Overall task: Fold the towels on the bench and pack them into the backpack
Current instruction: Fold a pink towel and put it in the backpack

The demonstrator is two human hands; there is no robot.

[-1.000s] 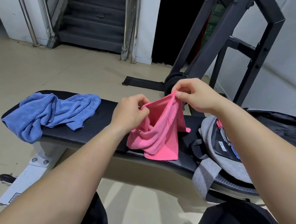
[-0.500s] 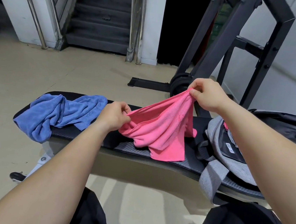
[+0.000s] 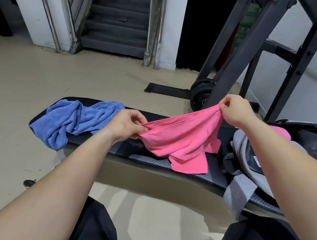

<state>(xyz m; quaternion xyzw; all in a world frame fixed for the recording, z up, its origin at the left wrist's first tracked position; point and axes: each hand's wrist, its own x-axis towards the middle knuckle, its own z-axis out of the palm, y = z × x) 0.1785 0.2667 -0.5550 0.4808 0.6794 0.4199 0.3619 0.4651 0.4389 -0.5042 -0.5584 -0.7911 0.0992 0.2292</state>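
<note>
Here the left hand (image 3: 126,125) was seen pinched shut on one end of the pink towel's (image 3: 182,142) top edge, thumb & fingers closed over the hem. The right hand (image 3: 235,110) was clamped likewise on the other end, held higher and farther back, so the edge was stretched into a slanted line btwn the two grips. The rest of the cloth was left hanging below that line, w/ its lower corners draped on the black bench pad (image 3: 130,152), near the front edge.

The towel was judged light, soft and limp: no stiffness, deep sag, creases bunched under the right-hand grip. It would not slip much, being a napped fabric, but it would collapse wherever unsupported. Corners, or the hem just beside them, were judged the best hold, since only tension keeps it flat enough for a clean fold.

Further left, a blue towel (image 3: 75,119) was seen crumpled on the bench end, partly hanging over it, not yet folded. At the right, the grey backpack (image 3: 247,162) was lying on the bench, opened, just beside the pink towel; something pink (image 3: 281,131) was visible behind the right forearm, but what it was could not be told.
</note>
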